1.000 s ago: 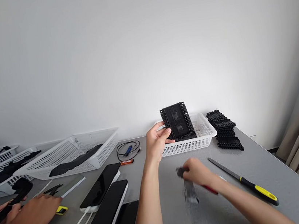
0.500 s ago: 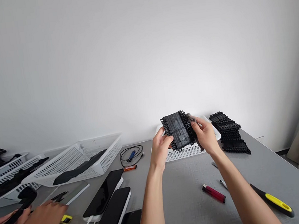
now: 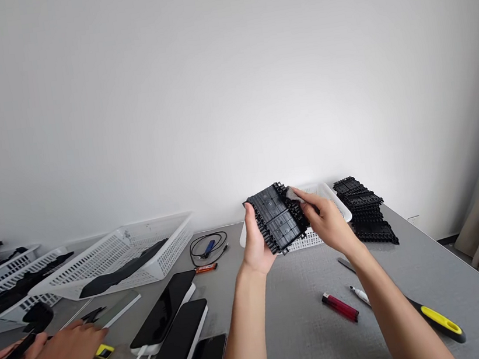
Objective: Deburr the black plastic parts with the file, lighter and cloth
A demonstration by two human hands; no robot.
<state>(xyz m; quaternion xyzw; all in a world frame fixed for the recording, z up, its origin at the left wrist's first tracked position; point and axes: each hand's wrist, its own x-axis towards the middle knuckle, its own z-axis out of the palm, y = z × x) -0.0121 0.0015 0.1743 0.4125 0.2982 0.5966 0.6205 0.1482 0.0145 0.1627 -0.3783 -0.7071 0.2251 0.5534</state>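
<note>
Our L hand (image 3: 257,239) clasps the black rectangular plastic panel (image 3: 277,215) by one toothed edge, before the white latticed plastic basket (image 3: 315,239); our R hand (image 3: 328,219) pinches a soft-looking grey wad (image 3: 293,195) at the opp. edge — panel's prob. light & stiff, teeth fragile; we'd grip broadly.

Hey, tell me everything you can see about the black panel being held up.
The black panel looks like hard, slightly shiny plastic: roughly rectangular, with a faintly gridded face and rows of small toothed, link-like pieces along both sides. It is tilted, held up before the white basket. The left hand grips its left side, thumb along the edge; the right hand holds a gray wad at its right edge. Its back is hidden.
</note>
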